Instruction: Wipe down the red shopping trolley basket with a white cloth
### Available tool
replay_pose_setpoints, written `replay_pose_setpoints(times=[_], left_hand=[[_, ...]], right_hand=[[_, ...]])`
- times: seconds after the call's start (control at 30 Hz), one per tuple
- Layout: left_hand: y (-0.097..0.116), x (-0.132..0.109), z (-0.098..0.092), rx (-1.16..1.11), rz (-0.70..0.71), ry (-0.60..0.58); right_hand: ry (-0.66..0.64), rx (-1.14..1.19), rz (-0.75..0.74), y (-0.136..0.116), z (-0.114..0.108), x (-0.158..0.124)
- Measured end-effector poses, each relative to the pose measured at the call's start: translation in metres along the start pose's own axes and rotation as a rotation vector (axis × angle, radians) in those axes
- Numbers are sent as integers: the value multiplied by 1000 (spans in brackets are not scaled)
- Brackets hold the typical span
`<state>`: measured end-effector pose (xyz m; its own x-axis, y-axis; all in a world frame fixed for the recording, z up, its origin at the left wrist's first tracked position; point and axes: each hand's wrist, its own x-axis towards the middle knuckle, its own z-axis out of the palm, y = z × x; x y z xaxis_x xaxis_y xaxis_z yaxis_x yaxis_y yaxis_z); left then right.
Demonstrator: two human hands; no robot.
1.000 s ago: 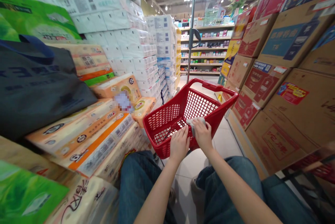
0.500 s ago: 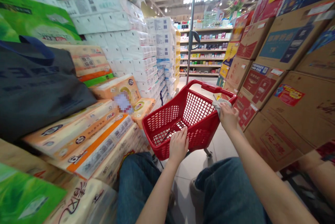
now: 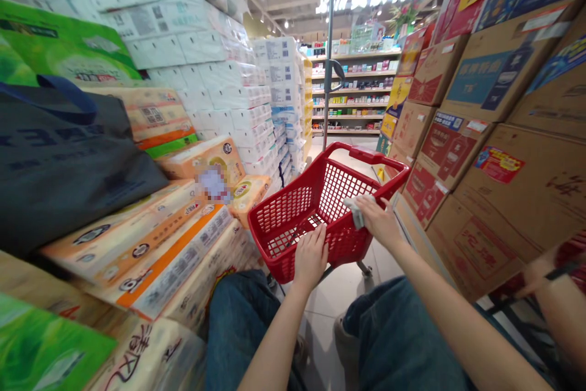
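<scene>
A red plastic shopping cart [image 3: 315,193] with latticed walls stands in front of my knees, its handle pointing away to the upper right. My left hand [image 3: 310,254] grips the near rim, fingers hooked over the edge and the thumb side hidden. In my right hand [image 3: 378,217] is a grey-white cloth [image 3: 356,211], pressed on the right-hand rim partway along the side. The fingers lie over the cloth, so part of it is covered. Inside, the basket floor shows through its holes.
Tissue packs [image 3: 183,238] are stacked on the left, with a dark tote bag [image 3: 68,159] on top. Cardboard boxes [image 3: 494,196] rise on the right. Beyond the cart are a glass door's handle [image 3: 336,74] and stocked shelves [image 3: 352,91]. Another person's arm [image 3: 558,293] shows at lower right.
My right hand has slid the cloth along the cart's rim, from near the handle end down toward me. The left hand stays on the near rim.
</scene>
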<state>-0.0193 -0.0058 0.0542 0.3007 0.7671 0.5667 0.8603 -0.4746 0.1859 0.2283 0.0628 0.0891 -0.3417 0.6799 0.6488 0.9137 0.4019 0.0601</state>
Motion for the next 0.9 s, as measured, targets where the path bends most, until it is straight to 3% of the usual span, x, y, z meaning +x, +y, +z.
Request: replay_pose_setpoints(times=[0.1, 0.2, 0.27, 0.43, 0.53, 0.6, 0.67, 0.8, 0.9], left_hand=[[0, 0, 1, -3, 2, 10], [0, 0, 2, -17, -8, 22], [1, 0, 3, -18, -15, 21], [0, 0, 3, -5, -21, 4], [-1, -1, 4, -28, -13, 3], [-2, -2, 4, -47, -8, 5], [-2, -2, 4, -50, -8, 8], [-2, -2, 5, -35, -8, 9], [0, -1, 4, -22, -18, 5]], right_hand=[[71, -90, 179, 54, -9, 16], [132, -128, 305, 57, -2, 21], [145, -113, 315, 27, 9, 16], [75, 51, 151, -86, 30, -11], [29, 105, 48, -110, 28, -19], [-10, 96, -13, -92, 21, -16], [-23, 52, -16, -51, 11, -9], [47, -78, 154, 42, -7, 11], [119, -99, 283, 66, -5, 18]])
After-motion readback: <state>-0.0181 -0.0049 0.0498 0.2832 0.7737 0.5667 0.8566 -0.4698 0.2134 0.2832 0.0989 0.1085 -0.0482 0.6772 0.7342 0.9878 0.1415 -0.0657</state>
